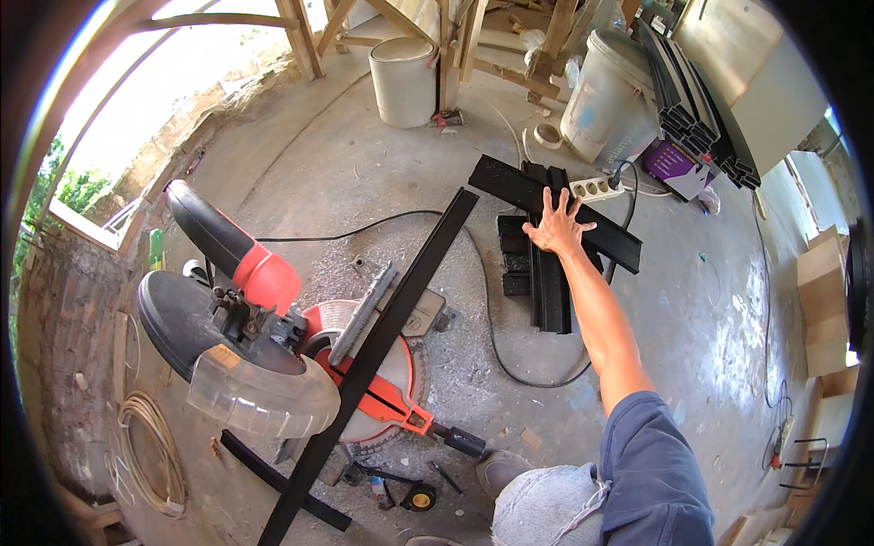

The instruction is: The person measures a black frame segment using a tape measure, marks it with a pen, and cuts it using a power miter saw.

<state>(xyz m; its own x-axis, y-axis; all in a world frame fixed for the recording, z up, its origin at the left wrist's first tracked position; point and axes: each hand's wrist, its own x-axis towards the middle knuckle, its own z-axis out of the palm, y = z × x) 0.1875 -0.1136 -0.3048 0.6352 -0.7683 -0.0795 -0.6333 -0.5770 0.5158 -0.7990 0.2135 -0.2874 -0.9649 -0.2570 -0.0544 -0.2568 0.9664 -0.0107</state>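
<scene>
In the upper centre-right of the frame, the right hand (558, 229) lies spread over a short black channel profile (512, 186), thumb and fingers splayed and gripping nothing; I cannot tell whether the palm presses on it. The left hand is out of view.

To handle this well, the thumb and fingers would best close on the two long edges and keep the piece level, since the black offcuts (552, 296) beneath look loosely piled and could slide. Care seems due near the white power strip (596, 189) and its cord.

The profile looks dark, straight and narrow, with lengthwise ridges, slanting down to the right across the pile.
</scene>
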